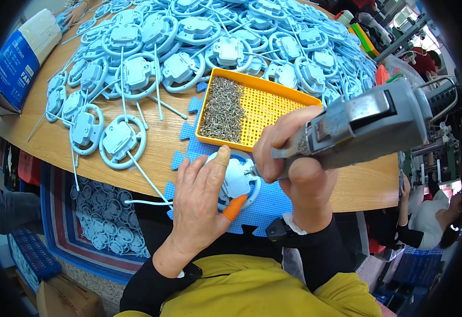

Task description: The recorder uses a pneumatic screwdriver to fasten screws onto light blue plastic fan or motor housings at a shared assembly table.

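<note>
A light blue ring-shaped plastic part (238,177) with a thin stalk lies on a blue foam mat (265,208). My left hand (198,193) steadies it, index finger at its upper side and thumb on its lower rim; a tan wrap covers the index fingertip and an orange finger cot the thumb. In my right hand (299,158) is a grey power screwdriver (360,127), gripped near its front end. Its tip meets the right side of the part's centre block. Just beyond stands a yellow tray (270,103) with a heap of small screws (222,111) in its left half.
Many similar blue parts (136,71) are piled across the wooden table (46,134). A blue and white carton (19,63) stands at the far left. Below the table edge, a striped bin (62,227) holds more parts. Another person (426,224) is at the right.
</note>
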Motion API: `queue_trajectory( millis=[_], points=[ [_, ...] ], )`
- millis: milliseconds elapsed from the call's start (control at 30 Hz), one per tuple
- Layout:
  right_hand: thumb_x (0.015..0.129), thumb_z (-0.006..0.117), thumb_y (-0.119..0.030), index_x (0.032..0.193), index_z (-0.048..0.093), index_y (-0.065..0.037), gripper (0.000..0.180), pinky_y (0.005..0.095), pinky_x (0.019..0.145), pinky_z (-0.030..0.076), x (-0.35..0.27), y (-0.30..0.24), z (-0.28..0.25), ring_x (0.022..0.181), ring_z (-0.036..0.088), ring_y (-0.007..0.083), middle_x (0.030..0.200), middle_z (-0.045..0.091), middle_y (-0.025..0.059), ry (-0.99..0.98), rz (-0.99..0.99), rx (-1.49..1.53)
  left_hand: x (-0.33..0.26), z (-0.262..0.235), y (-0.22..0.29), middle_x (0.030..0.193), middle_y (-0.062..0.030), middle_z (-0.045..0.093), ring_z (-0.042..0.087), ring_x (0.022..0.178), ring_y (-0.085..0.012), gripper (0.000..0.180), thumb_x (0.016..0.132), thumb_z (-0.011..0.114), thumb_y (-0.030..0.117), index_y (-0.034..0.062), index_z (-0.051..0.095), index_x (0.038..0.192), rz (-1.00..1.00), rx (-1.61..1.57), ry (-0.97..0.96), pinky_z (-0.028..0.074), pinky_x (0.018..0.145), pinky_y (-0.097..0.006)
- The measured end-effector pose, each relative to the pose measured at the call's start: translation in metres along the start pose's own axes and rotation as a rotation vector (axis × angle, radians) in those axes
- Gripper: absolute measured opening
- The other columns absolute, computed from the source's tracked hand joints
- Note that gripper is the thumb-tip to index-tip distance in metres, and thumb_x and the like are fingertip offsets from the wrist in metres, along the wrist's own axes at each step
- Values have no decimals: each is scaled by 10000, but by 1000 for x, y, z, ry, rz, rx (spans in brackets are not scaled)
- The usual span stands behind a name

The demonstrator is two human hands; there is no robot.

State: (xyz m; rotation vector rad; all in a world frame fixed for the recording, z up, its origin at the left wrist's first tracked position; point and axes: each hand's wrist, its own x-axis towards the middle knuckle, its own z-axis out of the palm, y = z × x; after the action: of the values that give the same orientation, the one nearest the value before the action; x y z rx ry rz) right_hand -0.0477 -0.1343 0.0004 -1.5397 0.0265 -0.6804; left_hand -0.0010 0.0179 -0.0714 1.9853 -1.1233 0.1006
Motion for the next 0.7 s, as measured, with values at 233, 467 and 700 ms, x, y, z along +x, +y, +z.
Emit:
queue_trajectory(
  millis=[233, 467, 700],
  points=[
    [744, 755, -514, 938, 517, -55, 552, 270, 402, 371, 5, -6, -6, 496, 508, 153, 585, 506, 22, -107, 136, 130, -4, -19, -2, 1195, -164, 572, 521, 1104, -392, 718, 712, 778, 273, 31, 470, 1313, 23, 46, -92, 347, 1003, -512],
    [756, 739, -517, 1139, 500, -6, 682, 247, 513, 373, 21, -11, -74, 544, 481, 100, 663, 502, 2, 73, -153, 278, -54, -149, -38, 1209, -221, 494, 466, 1107, -398, 814, 662, 789, 185, -13, 412, 1355, -170, 292, -127, 359, 960, -470],
    [861, 693, -277, 989, 545, 20, 356, 253, 504, 382, 29, 25, -81, 565, 510, 138, 647, 533, 54, 208, -160, 197, 21, -109, -116, 1255, -207, 498, 451, 1201, -337, 797, 739, 706, 50, 51, 333, 1443, -361, 418, -73, 334, 1037, -405]
  ],
)
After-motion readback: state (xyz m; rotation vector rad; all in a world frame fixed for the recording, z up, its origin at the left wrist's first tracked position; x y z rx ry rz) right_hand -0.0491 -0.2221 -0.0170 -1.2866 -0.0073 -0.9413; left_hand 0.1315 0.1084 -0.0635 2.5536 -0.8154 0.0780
